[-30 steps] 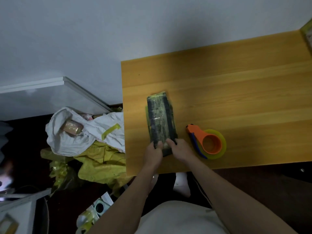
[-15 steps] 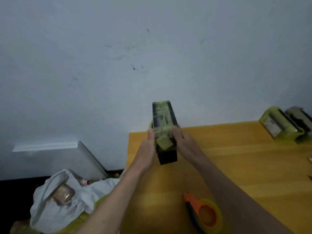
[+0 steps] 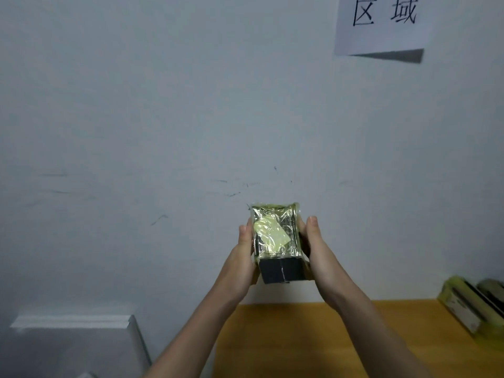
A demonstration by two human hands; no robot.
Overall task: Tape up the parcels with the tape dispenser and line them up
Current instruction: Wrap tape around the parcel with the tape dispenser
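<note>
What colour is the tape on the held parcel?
Yellow-green, glossy, over a dark parcel; head view.

Two bare forearms, no sleeves visible, left hand [image 3: 241, 264] and right hand [image 3: 317, 257] bare, no gloves, rings or watch, short unpainted fingernails

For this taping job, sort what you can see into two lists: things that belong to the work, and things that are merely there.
Belongs to the job:
held parcel, gripped by left hand and right hand
taped parcels at the table's right edge
table

Merely there:
paper sign on the wall
white panel
</note>
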